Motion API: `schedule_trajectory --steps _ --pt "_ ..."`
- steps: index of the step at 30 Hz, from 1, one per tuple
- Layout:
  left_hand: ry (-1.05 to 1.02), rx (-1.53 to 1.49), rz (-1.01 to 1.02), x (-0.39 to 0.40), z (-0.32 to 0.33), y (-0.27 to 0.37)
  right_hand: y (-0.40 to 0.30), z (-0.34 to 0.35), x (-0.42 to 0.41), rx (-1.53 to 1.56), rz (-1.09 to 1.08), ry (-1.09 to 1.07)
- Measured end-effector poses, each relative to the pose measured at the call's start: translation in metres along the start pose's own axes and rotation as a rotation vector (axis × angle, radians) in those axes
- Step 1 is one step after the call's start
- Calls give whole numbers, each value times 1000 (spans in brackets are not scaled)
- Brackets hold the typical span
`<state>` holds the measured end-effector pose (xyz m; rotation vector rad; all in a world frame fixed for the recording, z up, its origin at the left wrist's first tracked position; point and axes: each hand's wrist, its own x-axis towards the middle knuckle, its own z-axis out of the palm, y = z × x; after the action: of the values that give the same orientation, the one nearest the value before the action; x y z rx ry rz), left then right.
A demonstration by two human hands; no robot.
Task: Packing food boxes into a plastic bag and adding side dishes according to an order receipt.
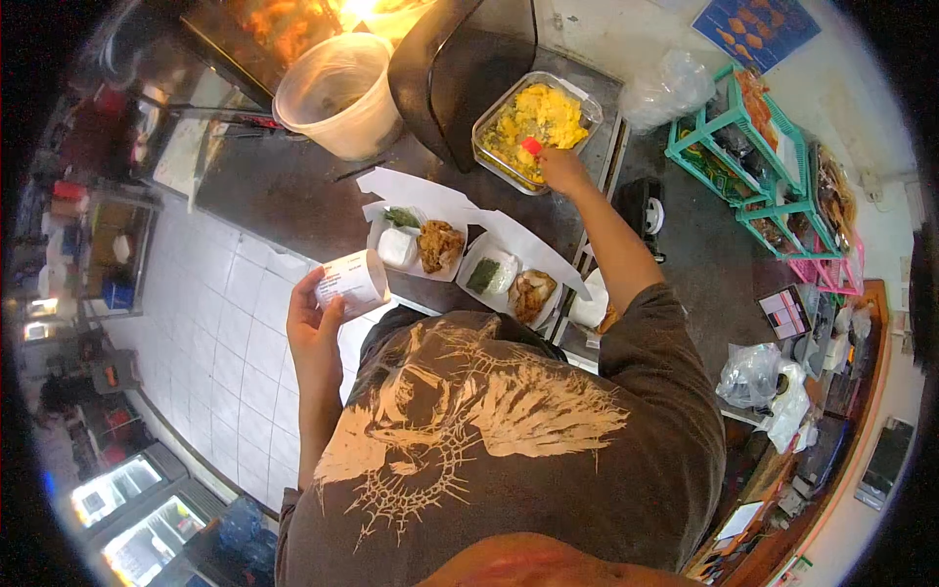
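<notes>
My left hand (319,312) holds a white paper cup (353,285) bearing printed writing, tilted with its mouth to the right. My right hand (563,172) grips a small red utensil (532,146) over yellow food (550,114) in a rectangular clear container (506,174). Between my hands, two open white paper boxes stand near the counter's front edge. The left box (451,199) holds a white wrapped block (397,248), something green and fried chicken (440,246). In the right box (539,242) are another white block with a dark green patch (483,276) and fried chicken (532,296). Part of a third portion shows under my right arm.
A large translucent plastic tub (337,95) and a dark curved bin (469,81) stand at the back of the dark counter (257,183). To the right are teal plastic baskets (755,209) with packets, a clear plastic bag (667,92) and a black device (640,213).
</notes>
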<state>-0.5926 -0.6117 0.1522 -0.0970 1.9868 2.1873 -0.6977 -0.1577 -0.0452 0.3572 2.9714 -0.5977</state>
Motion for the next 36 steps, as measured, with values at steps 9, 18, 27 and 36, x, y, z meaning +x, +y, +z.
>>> schedule_trajectory --steps 9,18,27,36 --pt "0 17 7 5 -10 -6 15 27 23 829 178 -64" --pt "123 48 2 12 -27 -5 -41 -64 -33 1635 377 0" --pt "109 -18 -3 16 -39 -12 -146 -83 -166 1578 297 -250" --pt "25 0 -64 14 -41 -20 -170 62 -205 261 -171 -225"
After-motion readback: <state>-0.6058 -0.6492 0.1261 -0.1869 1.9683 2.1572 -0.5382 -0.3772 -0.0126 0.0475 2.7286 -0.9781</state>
